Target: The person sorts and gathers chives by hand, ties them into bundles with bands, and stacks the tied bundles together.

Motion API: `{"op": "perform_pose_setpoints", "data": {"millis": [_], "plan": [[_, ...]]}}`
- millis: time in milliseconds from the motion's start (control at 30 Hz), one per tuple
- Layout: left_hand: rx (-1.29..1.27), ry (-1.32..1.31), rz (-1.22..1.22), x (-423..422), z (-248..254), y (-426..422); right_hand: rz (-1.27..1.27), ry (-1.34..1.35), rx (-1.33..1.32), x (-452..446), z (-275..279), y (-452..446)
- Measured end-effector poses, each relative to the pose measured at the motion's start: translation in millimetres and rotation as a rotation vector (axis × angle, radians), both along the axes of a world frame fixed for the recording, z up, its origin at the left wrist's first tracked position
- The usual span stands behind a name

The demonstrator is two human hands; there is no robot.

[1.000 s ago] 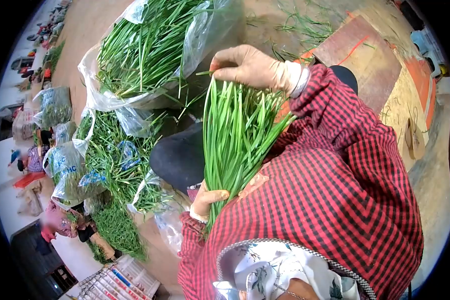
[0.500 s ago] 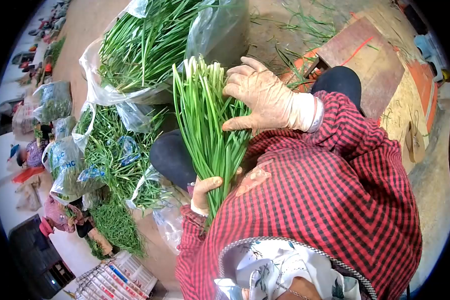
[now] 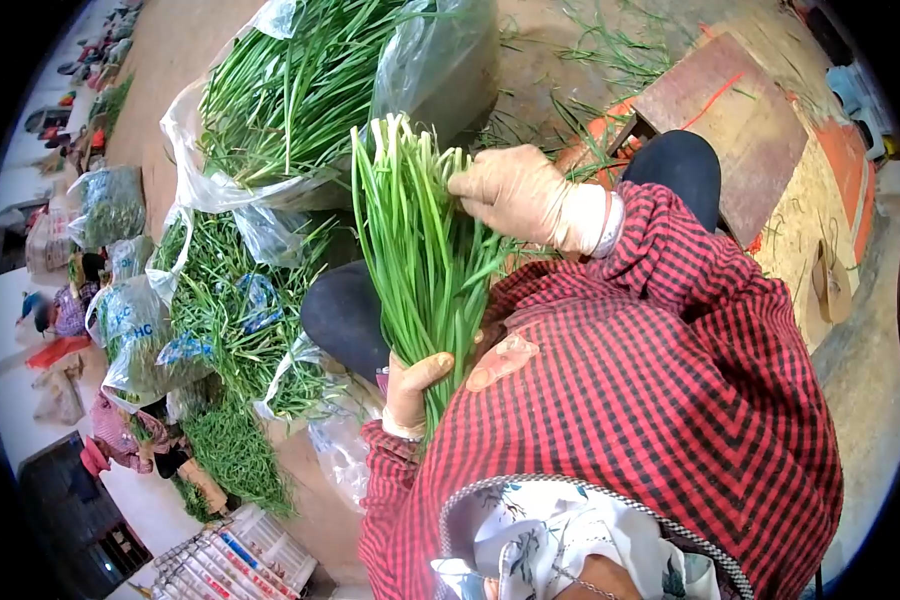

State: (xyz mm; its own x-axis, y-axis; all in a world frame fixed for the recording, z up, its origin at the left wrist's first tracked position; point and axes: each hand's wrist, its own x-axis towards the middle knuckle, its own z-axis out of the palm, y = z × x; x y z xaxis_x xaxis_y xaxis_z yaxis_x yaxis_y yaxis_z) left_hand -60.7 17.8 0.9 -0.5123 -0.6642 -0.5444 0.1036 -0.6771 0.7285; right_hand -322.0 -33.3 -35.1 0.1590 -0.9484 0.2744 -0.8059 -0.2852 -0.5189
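A thick bundle of garlic chives point(image 3: 420, 240) stands upright in front of my chest, its pale cut ends at the top. My left hand point(image 3: 415, 385), in a pale glove, is wrapped round the lower part of the bundle with the thumb across the front. At the upper right side of the bundle, my right hand point(image 3: 530, 195), also gloved, has its fingers curled together against the stalks just below the pale ends. The exact stalks between those fingertips are partly hidden.
A large plastic bag point(image 3: 440, 70) full of chives stands ahead. Loose greens point(image 3: 235, 310) lie in a heap at left, beside filled bags point(image 3: 135, 335). On the right is a wooden board point(image 3: 735, 120). People point(image 3: 120, 430) sit farther left.
My right hand has gone from spread fingers to curled ones at the bundle's side. The bundle has shifted slightly to the right at its top.
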Motion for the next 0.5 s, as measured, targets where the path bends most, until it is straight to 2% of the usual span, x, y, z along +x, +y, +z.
{"op": "perform_pose_setpoints", "data": {"millis": [67, 133, 333, 400, 433, 500], "plan": [[0.022, 0.000, 0.004, 6, -1, -2, -0.049, 0.113, 0.022, -17, -7, -6], [0.058, 0.083, -0.029, 15, -8, -3, -0.085, 0.078, -0.052, -36, -15, -11], [0.203, 0.031, -0.090, 17, -8, 1, -0.131, 0.191, -0.011, -78, -16, -15], [0.197, -0.037, -0.062, 17, -9, 3, -0.222, 0.266, 0.023, -96, -21, -18], [0.196, -0.038, -0.066, 19, -7, 2, -0.267, 0.220, -0.038, -111, -25, -18], [0.262, 0.092, -0.076, 26, -2, 0, -0.467, 0.195, 0.069, -151, -39, -21]]}}
